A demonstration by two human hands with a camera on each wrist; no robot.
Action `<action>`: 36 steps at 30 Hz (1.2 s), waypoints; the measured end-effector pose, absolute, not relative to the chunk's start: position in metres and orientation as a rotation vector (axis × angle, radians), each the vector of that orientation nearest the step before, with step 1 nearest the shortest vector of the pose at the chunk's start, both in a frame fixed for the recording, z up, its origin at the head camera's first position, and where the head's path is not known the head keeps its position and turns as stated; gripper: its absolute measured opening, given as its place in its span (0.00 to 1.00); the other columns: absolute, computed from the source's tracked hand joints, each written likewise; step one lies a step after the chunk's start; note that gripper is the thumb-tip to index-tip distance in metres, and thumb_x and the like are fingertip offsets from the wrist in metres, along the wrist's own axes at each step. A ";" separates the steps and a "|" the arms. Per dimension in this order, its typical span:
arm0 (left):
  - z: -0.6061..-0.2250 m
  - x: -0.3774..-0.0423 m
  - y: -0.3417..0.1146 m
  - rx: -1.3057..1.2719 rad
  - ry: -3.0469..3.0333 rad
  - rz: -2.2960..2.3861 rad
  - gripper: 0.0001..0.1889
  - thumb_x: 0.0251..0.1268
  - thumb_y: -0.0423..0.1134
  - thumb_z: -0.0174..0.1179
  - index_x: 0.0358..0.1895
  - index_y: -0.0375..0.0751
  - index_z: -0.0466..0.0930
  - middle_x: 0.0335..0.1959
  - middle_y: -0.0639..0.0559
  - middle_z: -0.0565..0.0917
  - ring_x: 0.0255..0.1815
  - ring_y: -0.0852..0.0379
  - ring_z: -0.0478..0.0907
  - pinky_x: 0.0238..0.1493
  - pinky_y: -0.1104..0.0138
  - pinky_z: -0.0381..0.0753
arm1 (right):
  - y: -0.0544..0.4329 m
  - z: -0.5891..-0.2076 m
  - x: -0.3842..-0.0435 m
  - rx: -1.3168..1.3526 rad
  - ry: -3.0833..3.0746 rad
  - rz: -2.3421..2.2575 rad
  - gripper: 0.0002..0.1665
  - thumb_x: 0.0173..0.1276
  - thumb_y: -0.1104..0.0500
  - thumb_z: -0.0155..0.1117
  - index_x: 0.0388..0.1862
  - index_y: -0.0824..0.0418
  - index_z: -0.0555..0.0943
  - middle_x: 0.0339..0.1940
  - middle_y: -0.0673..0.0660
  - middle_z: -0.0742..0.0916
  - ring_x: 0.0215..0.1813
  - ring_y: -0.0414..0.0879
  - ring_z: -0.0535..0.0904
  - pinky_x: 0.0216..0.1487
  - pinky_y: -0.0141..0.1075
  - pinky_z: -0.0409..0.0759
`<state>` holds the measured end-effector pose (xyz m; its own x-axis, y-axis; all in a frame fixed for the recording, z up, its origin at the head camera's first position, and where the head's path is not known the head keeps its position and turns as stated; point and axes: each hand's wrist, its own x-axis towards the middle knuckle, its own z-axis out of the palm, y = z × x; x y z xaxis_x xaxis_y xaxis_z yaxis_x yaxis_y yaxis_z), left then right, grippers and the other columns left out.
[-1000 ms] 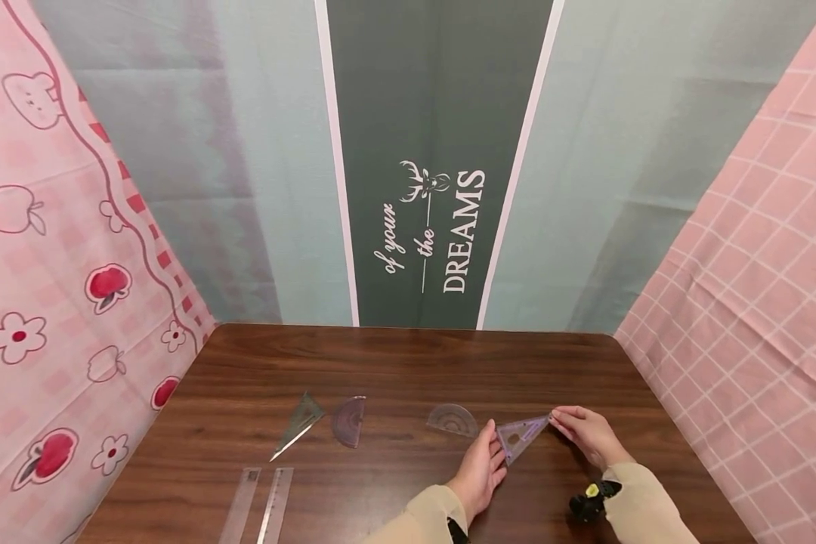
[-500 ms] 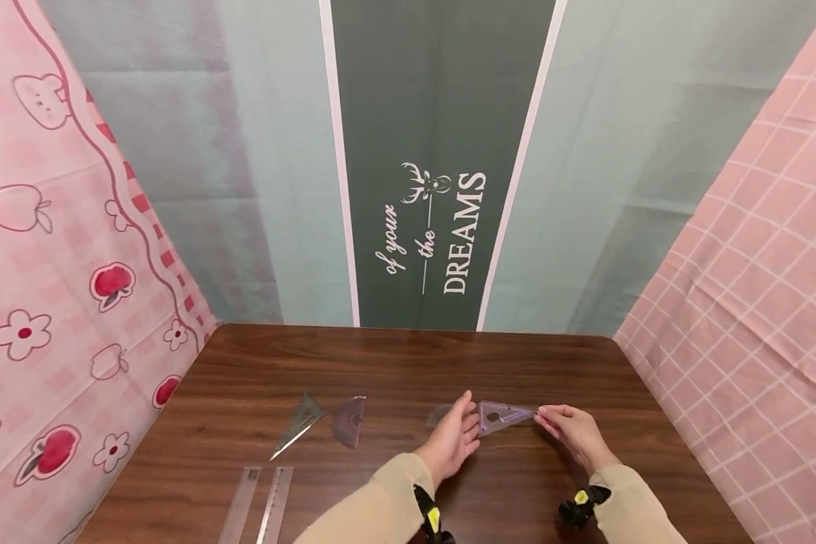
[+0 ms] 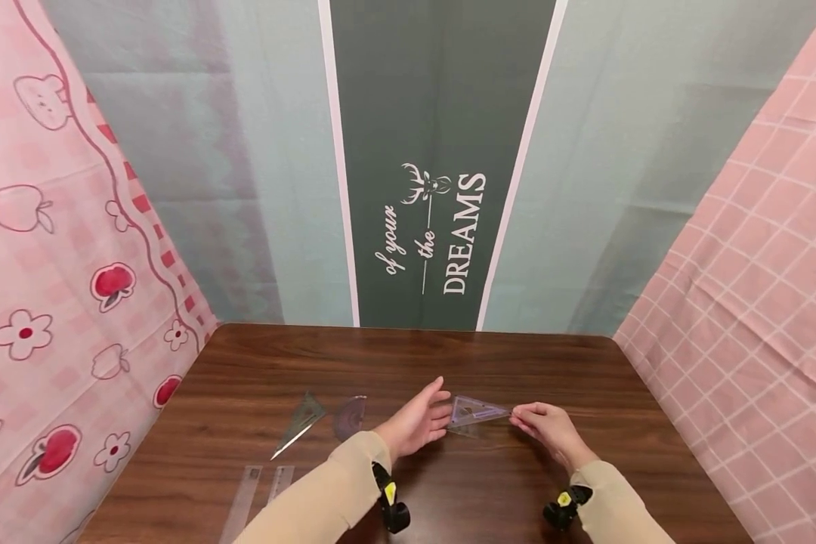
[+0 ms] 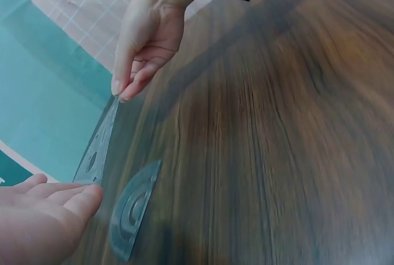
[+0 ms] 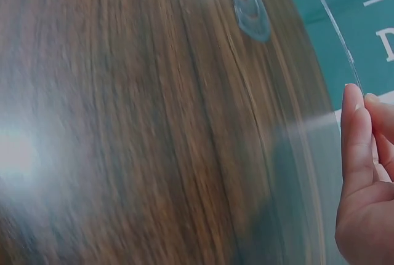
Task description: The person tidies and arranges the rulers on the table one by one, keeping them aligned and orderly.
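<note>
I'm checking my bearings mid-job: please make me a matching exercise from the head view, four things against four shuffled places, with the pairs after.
Things:
1. clear plastic triangle with purple markings
2. grey-green translucent plastic triangle
3. purple-tinted plastic half-disc protractor
4. two clear straight plastic rulers

Places:
A. just left of the purple-tinted protractor
B. at the near left, partly behind the left sleeve
C. pinched at one corner by the right hand
D. between a triangle and the left hand

Pairs: 1-C, 2-A, 3-D, 4-B.
</note>
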<state>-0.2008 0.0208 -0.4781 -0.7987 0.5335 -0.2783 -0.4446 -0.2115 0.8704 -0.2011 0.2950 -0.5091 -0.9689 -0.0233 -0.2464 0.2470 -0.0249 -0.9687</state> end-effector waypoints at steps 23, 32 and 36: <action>-0.470 -0.197 -0.038 0.161 1.497 1.925 0.43 0.67 0.66 0.38 0.70 0.30 0.52 0.68 0.27 0.55 0.70 0.35 0.52 0.66 0.48 0.56 | 0.252 -0.515 -0.200 0.057 2.043 -2.002 0.13 0.66 0.70 0.57 0.43 0.81 0.75 0.33 0.58 0.85 0.36 0.43 0.84 0.41 0.33 0.80; -0.467 -0.193 -0.055 0.165 1.489 1.927 0.44 0.67 0.66 0.38 0.70 0.28 0.50 0.69 0.26 0.53 0.70 0.35 0.50 0.66 0.47 0.55 | 0.237 -0.510 -0.198 -0.009 2.044 -1.960 0.16 0.65 0.68 0.59 0.44 0.83 0.74 0.34 0.58 0.86 0.37 0.44 0.84 0.42 0.34 0.80; -0.466 -0.191 -0.061 0.179 1.487 1.925 0.45 0.67 0.66 0.37 0.70 0.28 0.48 0.69 0.26 0.53 0.70 0.35 0.50 0.66 0.48 0.55 | 0.231 -0.508 -0.197 -0.017 2.066 -1.944 0.16 0.64 0.67 0.60 0.43 0.81 0.76 0.34 0.59 0.86 0.38 0.45 0.84 0.42 0.36 0.81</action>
<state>-0.1907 -0.0614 -0.4664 -0.7539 0.5888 -0.2914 -0.4306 -0.1080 0.8961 -0.1965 0.2305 -0.5085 -0.9540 -0.2138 -0.2104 0.1970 0.0822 -0.9769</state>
